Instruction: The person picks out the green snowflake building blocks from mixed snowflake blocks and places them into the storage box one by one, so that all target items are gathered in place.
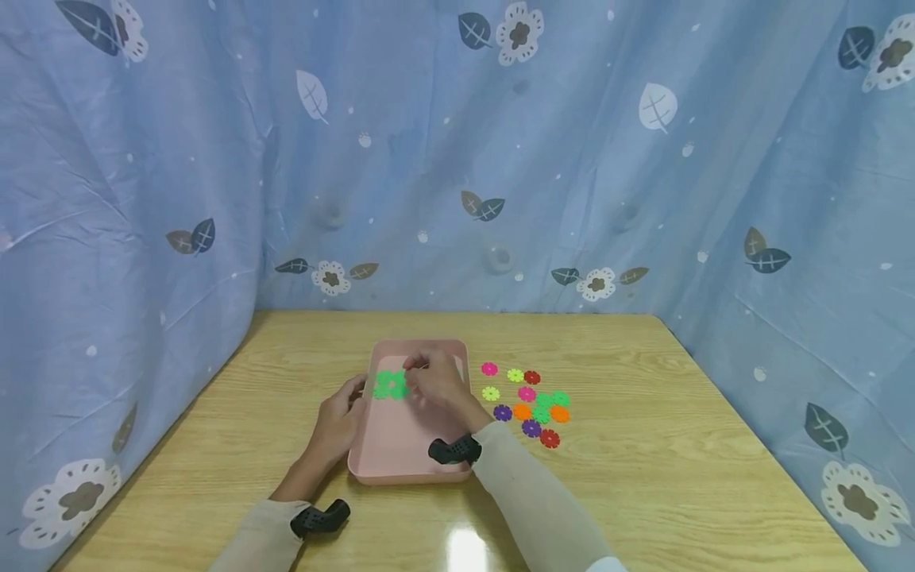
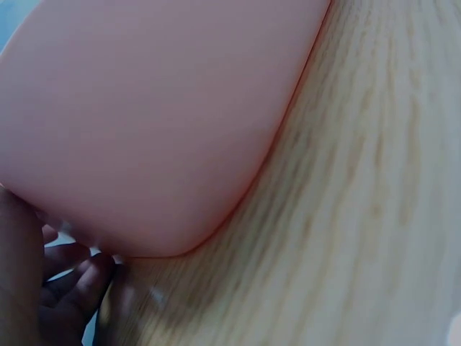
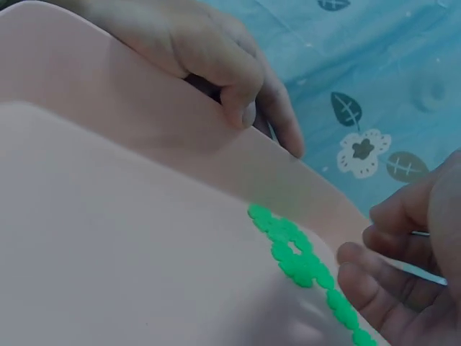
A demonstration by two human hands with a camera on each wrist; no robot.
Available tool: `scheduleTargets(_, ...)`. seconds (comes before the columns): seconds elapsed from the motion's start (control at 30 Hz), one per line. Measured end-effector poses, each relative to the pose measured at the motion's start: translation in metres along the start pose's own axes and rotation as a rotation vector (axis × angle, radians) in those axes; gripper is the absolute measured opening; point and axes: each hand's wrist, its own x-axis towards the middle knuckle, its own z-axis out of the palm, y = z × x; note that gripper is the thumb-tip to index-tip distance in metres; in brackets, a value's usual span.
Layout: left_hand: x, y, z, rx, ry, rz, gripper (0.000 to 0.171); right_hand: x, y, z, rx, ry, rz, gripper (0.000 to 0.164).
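Over the pink tray (image 1: 393, 445), the right hand (image 1: 434, 380) hovers beside the green flower pieces (image 1: 384, 390) lying inside, any pinch impossible to tell, while the left hand (image 1: 339, 421) grips its edge; arranging seems underway, next calling for careful alignment

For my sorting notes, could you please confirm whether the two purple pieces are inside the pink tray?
No, both purple pieces lie on the wooden table, to the right of the pink tray.
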Motion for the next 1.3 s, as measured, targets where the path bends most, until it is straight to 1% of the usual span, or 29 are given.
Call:
scheduleTargets(0.13, -0.001, 0.0, 0.002, -0.005, 0.0, -0.001, 0.047, -0.004, -0.004, -0.005, 0.017, 0.038, -0.034, 0.013)
scheduleTargets(0.27, -0.001, 0.002, 0.002, 0.002, 0.011, 0.007, 0.047, -0.006, -0.005, -0.009, 0.025, 0.092, -0.111, 0.011)
scheduleTargets(0.37, -0.002, 0.002, 0.001, 0.003, 0.016, 0.006, 0.047, -0.009, -0.006, -0.014, 0.034, 0.127, -0.146, 0.01)
scheduleTargets(0.57, -0.003, 0.001, 0.0, -0.012, 0.014, -0.007, 0.047, -0.022, -0.009, -0.025, 0.101, 0.183, -0.102, 0.009)
scheduleTargets(0.77, -0.003, 0.0, -0.001, -0.015, 0.018, -0.026, 0.047, -0.031, -0.005, -0.034, 0.147, 0.224, -0.084, 0.008)
scheduleTargets(0.97, -0.003, -0.001, -0.002, -0.011, 0.021, -0.027, 0.048, -0.034, 0.003, -0.048, 0.096, 0.259, -0.097, 0.009)
scheduleTargets(1.13, 0.0, 0.0, -0.002, -0.006, 0.023, -0.003, 0.047, -0.037, 0.012, -0.071, -0.009, 0.297, -0.11, 0.009)
scheduleTargets(1.3, 0.001, 0.001, -0.002, -0.01, 0.003, -0.016, 0.048, -0.042, 0.024, -0.094, -0.08, 0.288, -0.089, 0.008)
